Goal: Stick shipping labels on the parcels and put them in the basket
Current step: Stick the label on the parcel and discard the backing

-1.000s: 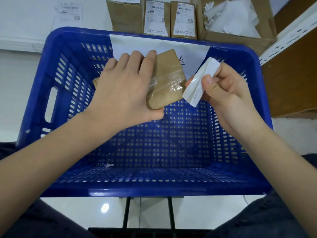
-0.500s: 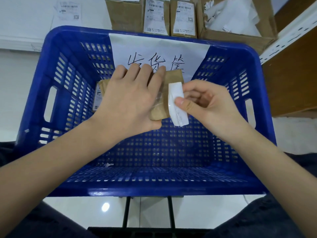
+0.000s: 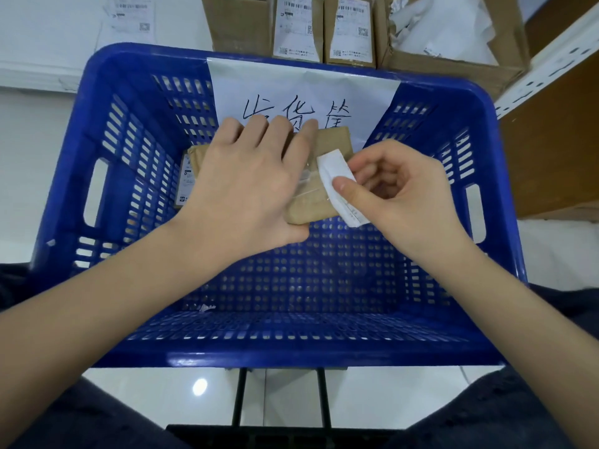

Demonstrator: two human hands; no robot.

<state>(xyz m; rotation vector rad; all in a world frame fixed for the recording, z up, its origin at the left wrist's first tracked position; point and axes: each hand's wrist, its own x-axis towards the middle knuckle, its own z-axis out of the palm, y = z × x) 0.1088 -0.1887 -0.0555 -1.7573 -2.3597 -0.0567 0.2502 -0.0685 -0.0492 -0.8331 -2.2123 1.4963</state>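
We are reaching both bare forearms forward from the lower corners of the head view, converging toward the centre. Our left hand [image 3: 249, 186] is lying palm-down, back of the hand facing the camera, fingers extended and held close together, thumb tucked under the near edge of what it is gripping: a flat brown paper-wrapped parcel [image 3: 327, 186]. Left wrist is straight. Our right hand [image 3: 402, 196] is sitting just beside the left, fingers curled inward toward the palm. Its thumb is pressing flat against the index finger, pinching a narrow white paper label strip [image 3: 337, 186]. Right wrist is bending slightly inward.
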